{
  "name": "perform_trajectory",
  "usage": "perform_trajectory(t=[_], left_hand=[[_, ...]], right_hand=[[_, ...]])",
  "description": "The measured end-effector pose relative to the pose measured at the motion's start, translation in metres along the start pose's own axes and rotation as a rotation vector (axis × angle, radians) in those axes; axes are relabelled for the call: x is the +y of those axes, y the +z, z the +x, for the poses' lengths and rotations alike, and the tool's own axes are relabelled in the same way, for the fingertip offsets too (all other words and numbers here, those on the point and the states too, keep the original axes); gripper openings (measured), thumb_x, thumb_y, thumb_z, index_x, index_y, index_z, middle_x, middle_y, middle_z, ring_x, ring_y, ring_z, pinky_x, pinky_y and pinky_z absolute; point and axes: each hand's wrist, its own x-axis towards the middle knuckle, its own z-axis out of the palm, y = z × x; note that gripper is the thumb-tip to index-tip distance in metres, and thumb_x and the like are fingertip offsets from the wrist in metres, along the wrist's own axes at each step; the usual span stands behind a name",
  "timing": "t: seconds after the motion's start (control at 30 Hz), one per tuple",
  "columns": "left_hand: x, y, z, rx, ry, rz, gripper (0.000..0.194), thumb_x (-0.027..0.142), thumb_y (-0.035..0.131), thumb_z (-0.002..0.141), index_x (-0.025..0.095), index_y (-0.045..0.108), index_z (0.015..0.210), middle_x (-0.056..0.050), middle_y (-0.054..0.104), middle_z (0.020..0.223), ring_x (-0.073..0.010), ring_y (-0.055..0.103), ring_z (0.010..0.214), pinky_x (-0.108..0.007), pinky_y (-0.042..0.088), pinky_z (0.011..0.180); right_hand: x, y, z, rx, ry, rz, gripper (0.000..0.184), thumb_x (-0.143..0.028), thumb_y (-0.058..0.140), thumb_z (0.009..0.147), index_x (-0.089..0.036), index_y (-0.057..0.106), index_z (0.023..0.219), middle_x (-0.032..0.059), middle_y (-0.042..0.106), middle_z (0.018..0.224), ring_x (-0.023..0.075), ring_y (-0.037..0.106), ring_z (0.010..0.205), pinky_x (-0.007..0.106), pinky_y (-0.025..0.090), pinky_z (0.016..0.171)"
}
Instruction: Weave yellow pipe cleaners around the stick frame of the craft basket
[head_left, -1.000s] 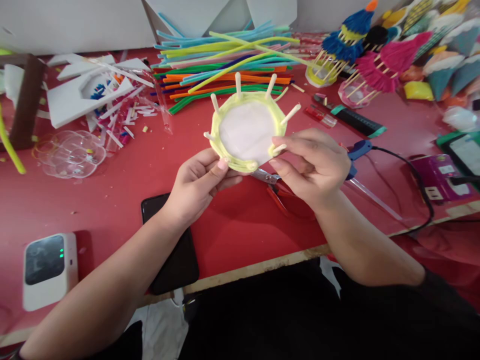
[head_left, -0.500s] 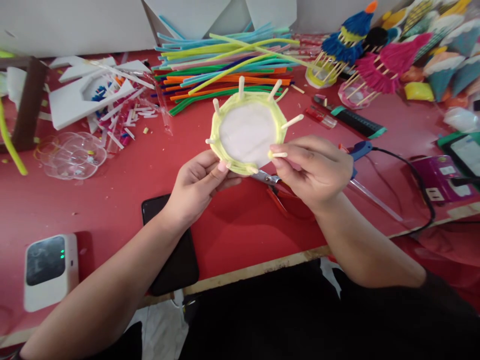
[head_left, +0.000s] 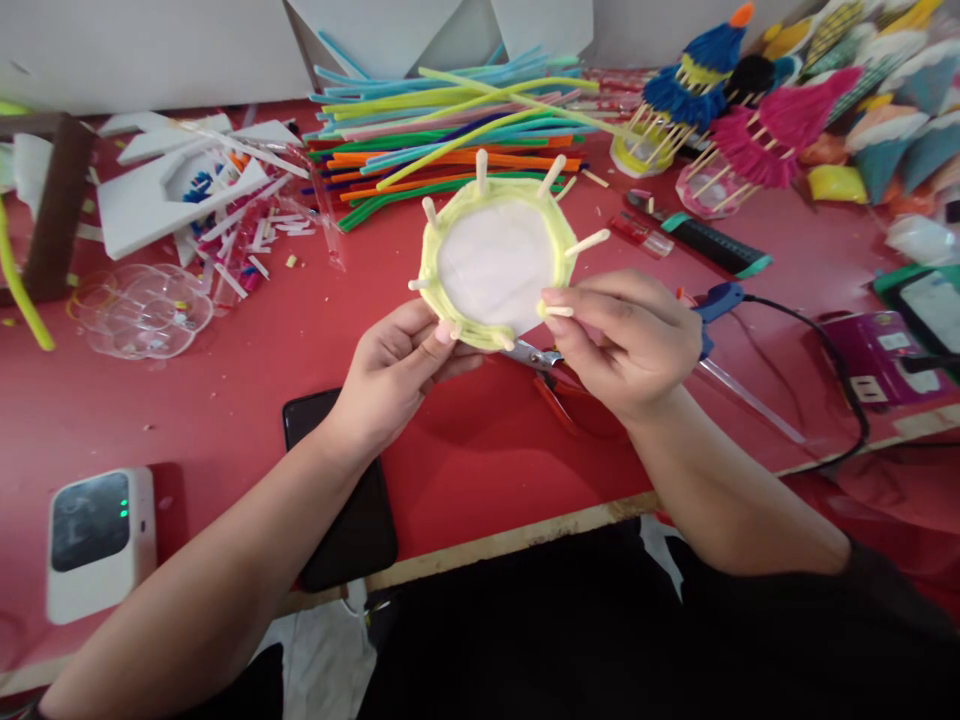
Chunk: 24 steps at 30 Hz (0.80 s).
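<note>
A round white base (head_left: 495, 258) with a yellow pipe-cleaner rim (head_left: 433, 250) is held above the table, its face towards me. Several short wooden sticks (head_left: 552, 176) stand out around the rim. My left hand (head_left: 405, 365) grips the lower left edge, thumb in front and fingers behind. At the lower right, my right hand (head_left: 626, 335) pinches the rim beside one stick between thumb and forefinger. Scissors with red handles (head_left: 556, 400) lie on the table beneath, partly hidden by the right hand. A black phone (head_left: 349, 520) lies under my left forearm.
Coloured pipe cleaners (head_left: 450, 130) are piled at the back. Pink (head_left: 780, 130) and blue (head_left: 686, 80) stick-and-fuzz models stand back right. A glue gun (head_left: 724, 300) with its cord, a cutter knife (head_left: 716, 245), a clear flower-shaped tray (head_left: 146, 310), foam scraps (head_left: 142, 205) and a white device (head_left: 101, 545) lie around.
Almost nothing differs. The round base has shifted and tilted very slightly in my hands, and both hands keep their hold.
</note>
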Motion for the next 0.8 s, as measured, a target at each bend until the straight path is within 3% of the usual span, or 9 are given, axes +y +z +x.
perform_trajectory(t=[0.1, 0.27, 0.47, 0.67, 0.8], left_hand=[[-0.001, 0.001, 0.000, -0.005, 0.012, -0.005, 0.022, 0.034, 0.086, 0.082, 0.023, 0.079, 0.099, 0.000, 0.083, 0.097, -0.0153, 0.080, 0.090, -0.019, 0.064, 0.079], [-0.001, 0.000, 0.000, 0.013, 0.008, -0.015, 0.022, 0.033, 0.087, 0.081, 0.023, 0.078, 0.099, 0.000, 0.083, 0.096, -0.0157, 0.080, 0.089, -0.021, 0.065, 0.079], [0.001, -0.001, 0.001, -0.015, -0.011, -0.033, 0.024, 0.034, 0.088, 0.079, 0.023, 0.079, 0.097, -0.001, 0.082, 0.094, -0.0185, 0.080, 0.092, -0.027, 0.066, 0.086], [-0.002, -0.004, 0.004, 0.049, 0.022, 0.047, 0.025, 0.038, 0.088, 0.079, 0.023, 0.078, 0.096, -0.002, 0.082, 0.096, -0.0167, 0.079, 0.088, -0.027, 0.065, 0.086], [-0.005, -0.006, 0.003, 0.047, 0.057, 0.059, 0.022, 0.037, 0.085, 0.082, 0.024, 0.079, 0.099, -0.002, 0.082, 0.098, -0.0167, 0.078, 0.090, -0.030, 0.064, 0.091]], right_hand=[[0.003, 0.003, -0.004, 0.022, 0.015, 0.089, 0.028, -0.025, 0.067, 0.095, -0.031, 0.073, 0.122, 0.0013, 0.078, 0.094, 0.0151, 0.072, 0.077, 0.028, 0.060, 0.070], [0.004, 0.005, -0.008, -0.038, 0.176, 0.177, 0.036, -0.030, 0.055, 0.102, -0.035, 0.063, 0.137, 0.0020, 0.076, 0.099, 0.0180, 0.074, 0.082, 0.032, 0.062, 0.071], [0.000, 0.004, 0.001, -0.042, 0.062, 0.224, 0.034, -0.015, 0.063, 0.097, -0.031, 0.072, 0.126, -0.0006, 0.080, 0.099, 0.0124, 0.074, 0.079, 0.024, 0.061, 0.074], [0.006, 0.001, 0.001, -0.153, 0.186, 0.249, 0.015, -0.022, 0.070, 0.095, -0.029, 0.079, 0.105, -0.0023, 0.082, 0.094, 0.0131, 0.077, 0.078, 0.023, 0.062, 0.072], [0.007, 0.001, 0.000, -0.167, 0.183, 0.242, 0.011, -0.023, 0.070, 0.095, -0.027, 0.078, 0.100, -0.0029, 0.082, 0.092, 0.0121, 0.078, 0.078, 0.020, 0.060, 0.071]])
